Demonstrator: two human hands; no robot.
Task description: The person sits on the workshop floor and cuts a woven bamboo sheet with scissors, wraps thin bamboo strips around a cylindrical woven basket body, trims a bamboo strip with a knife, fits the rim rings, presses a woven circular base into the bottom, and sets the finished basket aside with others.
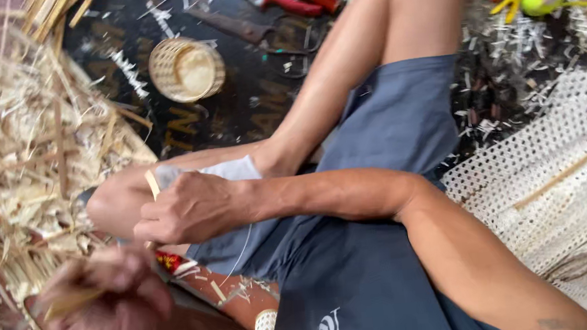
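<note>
My right hand (pixel 185 208) reaches across my lap and is closed on a thin pale bamboo strip (pixel 152 184), just above my bent knee. A white cloth (pixel 227 169) lies over that knee, right beside the hand. My left hand (pixel 109 309) is low at the left, blurred by motion, and closed around a yellowish bamboo sliver (pixel 70 301). I sit cross-legged in blue-grey shorts (pixel 381 130).
A small round woven basket (pixel 187 68) stands on the dark mat (pixel 260 98) ahead, near red-handled pliers (pixel 287 1) and dark shears (pixel 248 30). Bamboo strips and shavings (pixel 19 138) pile up at the left. Woven lattice sheets (pixel 560 186) lie at the right.
</note>
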